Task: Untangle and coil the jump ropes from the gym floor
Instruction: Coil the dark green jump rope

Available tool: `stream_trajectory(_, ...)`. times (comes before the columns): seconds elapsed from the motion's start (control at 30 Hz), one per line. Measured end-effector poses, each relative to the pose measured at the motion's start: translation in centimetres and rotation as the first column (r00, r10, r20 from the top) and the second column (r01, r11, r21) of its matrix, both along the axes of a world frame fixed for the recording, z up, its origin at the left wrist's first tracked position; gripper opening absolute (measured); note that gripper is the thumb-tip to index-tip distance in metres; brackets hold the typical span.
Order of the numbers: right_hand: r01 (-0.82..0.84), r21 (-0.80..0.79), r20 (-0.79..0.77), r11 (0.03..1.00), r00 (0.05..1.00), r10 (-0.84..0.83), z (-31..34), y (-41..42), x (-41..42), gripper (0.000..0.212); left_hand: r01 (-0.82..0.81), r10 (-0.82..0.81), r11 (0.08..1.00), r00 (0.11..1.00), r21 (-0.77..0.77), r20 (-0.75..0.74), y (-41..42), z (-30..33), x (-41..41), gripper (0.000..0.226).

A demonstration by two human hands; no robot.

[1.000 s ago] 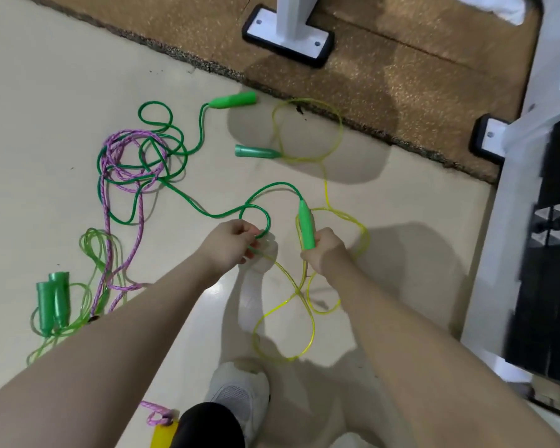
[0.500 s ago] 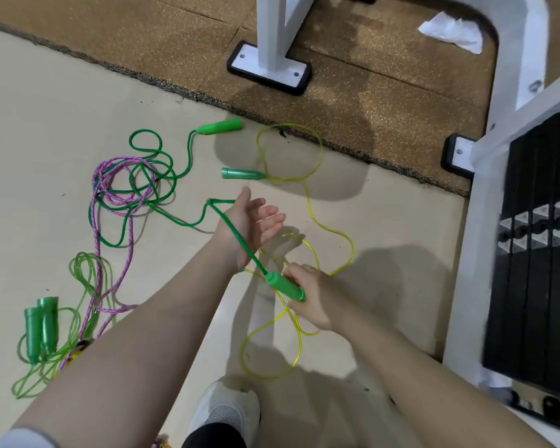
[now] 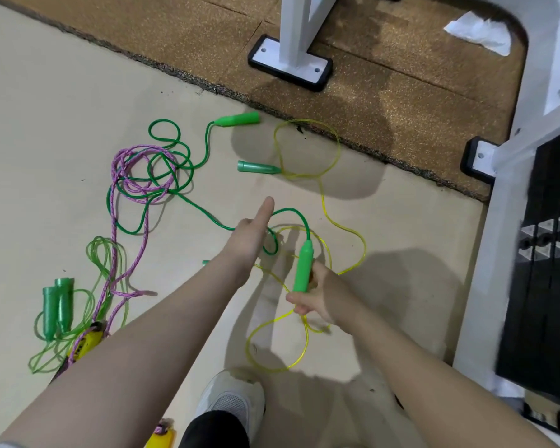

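Right hand (image 3: 320,299) is gripping bright green handle (image 3: 303,270) of dark green rope (image 3: 207,215). Left hand (image 3: 251,236) is hovering flat, fingers spread, holding nothing. Rope is lying on floor (image 3: 62,108), tangling with pink rope (image 3: 136,189). Nothing seems coiled yet; most work is remaining.

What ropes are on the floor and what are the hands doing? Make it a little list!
right hand: holds a green handle
left hand: open, thumb out, dark green rope looped by it
pink rope: tangled with the dark green rope
yellow rope: loose loops by the mat
light green rope: bundled at left, two handles together
shoe: bottom middle
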State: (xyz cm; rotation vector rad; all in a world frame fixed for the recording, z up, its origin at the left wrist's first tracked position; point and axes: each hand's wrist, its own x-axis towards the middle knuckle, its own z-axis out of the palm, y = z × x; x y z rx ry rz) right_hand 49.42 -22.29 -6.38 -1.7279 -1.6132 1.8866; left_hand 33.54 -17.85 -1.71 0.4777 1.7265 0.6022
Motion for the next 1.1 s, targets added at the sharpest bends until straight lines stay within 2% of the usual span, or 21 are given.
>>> stream_trajectory(0.07, -0.326, 0.171, 0.168, 0.93, 0.94, 0.298, 0.5, -0.1, -0.3, 0.033, -0.125, 0.137, 0.991, 0.932, -0.056, 0.336, -0.3, 0.6, -0.1, 0.055)
stream_trajectory(0.13, -0.576, 0.269, 0.331, 0.772, 0.808, 0.487, 0.5, -0.8, -0.7, 0.031, -0.308, 0.312, 0.947, 0.799, -0.096, 0.513, 0.2, 1.2, -0.3, 0.04)
stream_trajectory(0.2, -0.698, 0.21, 0.391, 0.685, 0.702, 0.595, 0.0, -1.1, -1.0, 0.037, -0.283, 0.257, 0.959, 0.844, -0.016, 0.471, 0.4, 1.7, -0.7, 0.023)
stream_trajectory(0.27, -0.764, 0.092, 0.417, 0.639, 0.612, 0.672, -1.0, -0.4, -0.5, 0.06, -0.063, 0.019, 0.992, 0.926, 0.106, 0.378, -0.1, 2.2, -0.9, 0.022)
stream_trajectory(0.3, -0.743, 0.064, 0.428, 0.666, 0.623, 0.654, -1.2, 0.1, -0.3, 0.076, 0.057, -0.108, 0.988, 0.921, 0.146, 0.373, -0.6, 2.6, -0.9, 0.023)
stream_trajectory(0.33, -0.654, 0.113, 0.4, 0.748, 0.719, 0.568, -0.9, 0.9, -0.4, 0.083, 0.169, -0.229, 0.968, 0.897, 0.186, 0.377, -1.0, 2.9, -0.8, 0.025)
stream_trajectory(0.37, -0.474, 0.178, 0.32, 0.862, 0.856, 0.405, -0.2, 1.7, -0.6, 0.082, 0.281, -0.351, 0.931, 0.864, 0.231, 0.361, -1.5, 3.2, -0.7, 0.026)
stream_trajectory(0.4, -0.195, 0.225, 0.14, 0.955, 0.976, 0.167, 0.8, 2.4, -1.2, 0.078, 0.39, -0.468, 0.877, 0.826, 0.281, 0.313, -1.8, 3.4, -0.6, 0.026)
stream_trajectory(0.43, 0.095, 0.201, -0.075, 0.975, 0.994, -0.081, 2.1, 2.8, -1.8, 0.077, 0.488, -0.571, 0.811, 0.782, 0.323, 0.25, -2.0, 3.5, -0.6, 0.025)
stream_trajectory(0.47, 0.296, 0.135, -0.236, 0.946, 0.936, -0.259, 2.8, 3.4, -2.4, 0.079, 0.56, -0.645, 0.748, 0.74, 0.356, 0.192, -2.2, 3.5, -0.5, 0.022)
stream_trajectory(0.53, 0.319, 0.144, -0.358, 0.937, 0.899, -0.252, 3.2, 4.3, -3.3, 0.069, 0.589, -0.694, 0.688, 0.706, 0.424, 0.145, -2.3, 3.9, -0.7, 0.015)
stream_trajectory(0.6, 0.255, 0.112, -0.382, 0.96, 0.903, -0.195, 3.7, 4.3, -4.0, 0.038, 0.467, -0.62, 0.73, 0.759, 0.499, 0.197, -2.2, 4.4, -1.0, 0.016)
stream_trajectory(0.67, 0.23, 0.062, -0.414, 0.971, 0.891, -0.184, 4.2, 3.9, -3.9, 0.018, 0.199, -0.431, 0.821, 0.83, 0.535, 0.353, -1.9, 4.8, -1.5, 0.015)
stream_trajectory(0.77, 0.284, -0.099, -0.478, 0.954, 0.827, -0.296, 5.3, 3.9, -2.6, 0.04, -0.095, -0.193, 0.872, 0.833, 0.479, 0.518, -1.5, 4.2, -2.6, 0.027)
stream_trajectory(0.87, 0.264, -0.297, -0.532, 0.918, 0.753, -0.388, 6.5, 4.5, -0.1, 0.021, -0.194, -0.073, 0.895, 0.824, 0.402, 0.561, -1.9, 2.6, -4.0, 0.032)
stream_trajectory(0.93, 0.112, -0.34, -0.411, 0.934, 0.875, -0.254, 6.7, 4.9, 1.8, 0.009, -0.227, -0.008, 0.91, 0.827, 0.348, 0.562, -2.4, 1.7, -4.6, 0.036)
stream_trajectory(0.97, -0.018, -0.25, -0.243, 0.968, 0.969, -0.045, 6.3, 5.1, 2.8, 0.008, -0.248, 0.027, 0.913, 0.828, 0.324, 0.56, -2.5, 1.3, -4.7, 0.037)
stream_trajectory(1.0, -0.204, -0.136, 0.042, 0.97, 0.977, 0.211, 5.7, 5.3, 3.6, 0.009, -0.283, 0.072, 0.911, 0.826, 0.301, 0.559, -2.5, 0.9, -4.9, 0.038)
stream_trajectory(1.03, -0.384, -0.067, 0.374, 0.921, 0.846, 0.38, 4.9, 5.5, 4.5, 0.015, -0.34, 0.134, 0.898, 0.815, 0.278, 0.564, -2.4, 0.6, -5.1, 0.039)
stream_trajectory(1.07, -0.457, -0.06, 0.61, 0.887, 0.687, 0.395, 4.1, 5.6, 5.2, 0.022, -0.42, 0.215, 0.871, 0.792, 0.254, 0.572, -2.2, 0.5, -5.5, 0.039)
stream_trajectory(1.1, -0.408, -0.056, 0.696, 0.911, 0.638, 0.329, 3.5, 5.6, 5.7, 0.028, -0.499, 0.297, 0.835, 0.762, 0.23, 0.576, -1.9, 0.4, -6.0, 0.04)
